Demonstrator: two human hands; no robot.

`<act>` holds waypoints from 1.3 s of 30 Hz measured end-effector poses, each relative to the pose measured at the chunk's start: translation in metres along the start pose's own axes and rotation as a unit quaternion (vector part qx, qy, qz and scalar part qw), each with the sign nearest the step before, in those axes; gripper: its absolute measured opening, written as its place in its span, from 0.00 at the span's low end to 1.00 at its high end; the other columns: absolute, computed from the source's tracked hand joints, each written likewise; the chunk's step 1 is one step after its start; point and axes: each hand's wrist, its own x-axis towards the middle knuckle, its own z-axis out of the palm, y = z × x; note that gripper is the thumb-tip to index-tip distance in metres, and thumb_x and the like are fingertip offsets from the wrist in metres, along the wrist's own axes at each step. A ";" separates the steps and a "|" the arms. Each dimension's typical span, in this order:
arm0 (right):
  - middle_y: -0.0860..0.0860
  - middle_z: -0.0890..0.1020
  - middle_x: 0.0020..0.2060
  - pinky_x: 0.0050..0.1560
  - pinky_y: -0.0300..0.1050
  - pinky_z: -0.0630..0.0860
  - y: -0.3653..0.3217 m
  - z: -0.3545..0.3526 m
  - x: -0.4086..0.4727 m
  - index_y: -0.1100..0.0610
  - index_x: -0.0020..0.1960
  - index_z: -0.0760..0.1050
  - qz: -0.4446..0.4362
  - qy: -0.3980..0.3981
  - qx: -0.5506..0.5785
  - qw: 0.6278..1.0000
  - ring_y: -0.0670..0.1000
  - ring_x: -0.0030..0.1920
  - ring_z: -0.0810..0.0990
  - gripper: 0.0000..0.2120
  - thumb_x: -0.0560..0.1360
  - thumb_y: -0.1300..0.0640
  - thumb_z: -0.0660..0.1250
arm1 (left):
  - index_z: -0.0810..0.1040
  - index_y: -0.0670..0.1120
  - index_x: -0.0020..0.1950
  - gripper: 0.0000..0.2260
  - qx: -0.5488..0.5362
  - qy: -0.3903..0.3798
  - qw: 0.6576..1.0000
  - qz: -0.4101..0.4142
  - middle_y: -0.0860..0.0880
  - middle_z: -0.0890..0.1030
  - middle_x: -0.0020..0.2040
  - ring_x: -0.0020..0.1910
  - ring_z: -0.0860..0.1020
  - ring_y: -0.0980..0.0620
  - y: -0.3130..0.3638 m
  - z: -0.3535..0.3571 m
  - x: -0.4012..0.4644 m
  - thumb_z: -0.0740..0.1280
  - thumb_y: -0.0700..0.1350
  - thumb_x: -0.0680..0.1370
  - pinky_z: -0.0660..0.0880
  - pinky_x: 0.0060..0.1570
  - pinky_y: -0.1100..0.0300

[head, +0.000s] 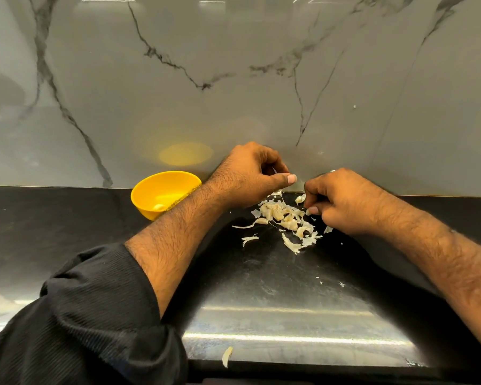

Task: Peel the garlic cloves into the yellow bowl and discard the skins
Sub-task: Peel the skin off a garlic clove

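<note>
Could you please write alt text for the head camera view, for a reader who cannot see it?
Two hands, left hand and right hand, pinch small bits of garlic above a pile of garlic skins on a black counter. A yellow bowl holding one peeled clove sits to the left against a marble wall.

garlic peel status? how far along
Done: one peeled clove lies in the yellow bowl. In hand: left hand and right hand pinch small bits above the skins; what each holds is too small to tell. Left: the skins lie loose on the counter, plus one stray skin at the near edge, none discarded.
</note>
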 end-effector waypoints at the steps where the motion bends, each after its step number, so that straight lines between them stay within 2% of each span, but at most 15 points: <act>1: 0.41 0.82 0.41 0.45 0.42 0.77 0.001 0.000 0.000 0.45 0.42 0.76 0.003 -0.002 0.003 1.000 0.42 0.45 0.80 0.11 0.78 0.59 0.72 | 0.87 0.49 0.52 0.10 0.000 -0.001 1.000 -0.002 0.53 0.86 0.40 0.38 0.84 0.57 0.000 0.000 0.000 0.76 0.54 0.79 0.87 0.44 0.51; 3: 0.41 0.82 0.41 0.46 0.42 0.76 0.006 -0.007 -0.002 0.46 0.43 0.78 -0.004 0.044 0.026 0.999 0.43 0.45 0.80 0.10 0.78 0.60 0.73 | 0.87 0.49 0.52 0.10 0.000 -0.002 1.000 -0.002 0.53 0.86 0.40 0.38 0.85 0.57 0.000 0.000 0.000 0.76 0.54 0.79 0.87 0.44 0.51; 6: 0.42 0.83 0.40 0.46 0.42 0.78 0.016 -0.028 -0.007 0.50 0.43 0.81 -0.023 0.184 0.109 0.977 0.44 0.44 0.82 0.09 0.77 0.63 0.74 | 0.86 0.49 0.52 0.10 0.003 -0.005 1.000 -0.001 0.53 0.86 0.41 0.39 0.85 0.57 0.001 0.000 0.000 0.75 0.54 0.79 0.87 0.44 0.52; 7: 0.43 0.83 0.39 0.45 0.41 0.78 0.015 -0.029 -0.007 0.51 0.43 0.81 -0.024 0.169 0.095 0.981 0.45 0.43 0.83 0.08 0.76 0.63 0.74 | 0.87 0.49 0.52 0.10 0.001 -0.005 1.000 -0.001 0.52 0.86 0.41 0.39 0.85 0.56 0.000 0.000 0.000 0.76 0.54 0.79 0.87 0.44 0.52; 10: 0.44 0.83 0.39 0.47 0.47 0.81 0.004 -0.009 0.001 0.50 0.43 0.79 0.007 -0.030 -0.063 0.998 0.49 0.44 0.82 0.07 0.74 0.62 0.70 | 0.86 0.50 0.51 0.09 -0.006 -0.008 1.000 -0.006 0.52 0.86 0.40 0.39 0.85 0.56 -0.001 0.002 0.000 0.76 0.54 0.79 0.87 0.42 0.52; 11: 0.43 0.83 0.39 0.49 0.49 0.82 0.004 -0.004 0.002 0.49 0.43 0.79 0.014 -0.051 -0.076 0.996 0.48 0.45 0.82 0.08 0.74 0.61 0.69 | 0.86 0.50 0.51 0.09 -0.009 -0.012 1.000 -0.009 0.52 0.86 0.40 0.39 0.86 0.56 -0.001 0.002 0.000 0.76 0.54 0.79 0.87 0.42 0.52; 14: 0.42 0.85 0.39 0.49 0.46 0.81 0.012 -0.011 0.000 0.48 0.43 0.82 0.017 -0.029 0.024 0.999 0.44 0.45 0.83 0.09 0.77 0.61 0.73 | 0.86 0.49 0.52 0.09 -0.014 -0.005 1.000 -0.015 0.53 0.86 0.41 0.39 0.85 0.57 -0.001 0.000 -0.001 0.76 0.54 0.79 0.87 0.43 0.52; 16: 0.43 0.85 0.36 0.45 0.44 0.80 0.017 -0.021 -0.005 0.48 0.40 0.82 0.011 0.033 0.110 0.993 0.43 0.41 0.84 0.10 0.76 0.61 0.77 | 0.86 0.49 0.52 0.09 -0.016 -0.003 1.000 -0.015 0.53 0.86 0.41 0.40 0.85 0.57 0.000 -0.002 -0.001 0.76 0.54 0.79 0.87 0.44 0.52; 19: 0.43 0.86 0.33 0.41 0.48 0.81 0.018 -0.027 -0.009 0.50 0.38 0.82 0.005 0.088 0.167 0.982 0.47 0.37 0.86 0.10 0.75 0.60 0.79 | 0.86 0.49 0.52 0.10 -0.004 -0.010 1.000 -0.011 0.53 0.86 0.40 0.37 0.84 0.59 0.001 0.000 -0.002 0.76 0.54 0.79 0.87 0.44 0.53; 25: 0.42 0.85 0.36 0.45 0.46 0.80 0.009 -0.009 -0.002 0.48 0.39 0.81 0.013 -0.025 0.052 0.998 0.43 0.41 0.83 0.09 0.75 0.55 0.78 | 0.86 0.48 0.52 0.10 -0.015 -0.006 1.000 -0.014 0.52 0.86 0.41 0.41 0.86 0.54 -0.001 -0.001 -0.001 0.76 0.54 0.79 0.87 0.43 0.50; 28: 0.43 0.85 0.37 0.48 0.50 0.82 0.007 -0.012 0.000 0.48 0.39 0.80 0.005 -0.006 0.011 1.000 0.44 0.41 0.83 0.10 0.75 0.55 0.78 | 0.86 0.48 0.52 0.10 -0.015 -0.005 1.000 -0.011 0.51 0.86 0.41 0.41 0.86 0.54 -0.002 -0.001 -0.001 0.76 0.54 0.79 0.87 0.43 0.50; 31: 0.44 0.84 0.33 0.43 0.48 0.81 0.018 -0.025 -0.001 0.48 0.36 0.80 -0.004 0.091 0.071 0.993 0.46 0.37 0.83 0.12 0.74 0.59 0.79 | 0.86 0.48 0.52 0.10 -0.015 -0.007 1.000 -0.007 0.52 0.86 0.41 0.42 0.86 0.54 -0.002 -0.001 0.000 0.76 0.54 0.79 0.87 0.44 0.50; 33: 0.45 0.84 0.32 0.42 0.47 0.81 0.019 -0.025 0.001 0.49 0.35 0.80 -0.008 0.055 0.084 0.995 0.49 0.36 0.84 0.12 0.72 0.59 0.80 | 0.86 0.48 0.52 0.10 -0.014 -0.008 1.000 -0.007 0.52 0.86 0.42 0.42 0.86 0.54 -0.002 0.000 0.001 0.76 0.54 0.79 0.87 0.44 0.50; 36: 0.42 0.85 0.35 0.44 0.47 0.80 0.019 -0.006 0.007 0.51 0.36 0.80 -0.010 -0.045 0.038 0.998 0.42 0.37 0.83 0.11 0.73 0.56 0.80 | 0.87 0.49 0.51 0.10 -0.014 -0.013 1.000 -0.010 0.52 0.87 0.41 0.41 0.86 0.55 -0.001 0.001 0.000 0.76 0.54 0.79 0.87 0.43 0.49; 39: 0.47 0.86 0.35 0.42 0.45 0.79 0.028 -0.006 0.007 0.53 0.39 0.82 -0.021 -0.009 0.158 0.987 0.45 0.37 0.84 0.08 0.73 0.58 0.80 | 0.87 0.49 0.51 0.09 -0.019 -0.011 1.000 -0.011 0.52 0.87 0.41 0.40 0.86 0.55 -0.001 -0.001 -0.002 0.77 0.54 0.79 0.87 0.43 0.49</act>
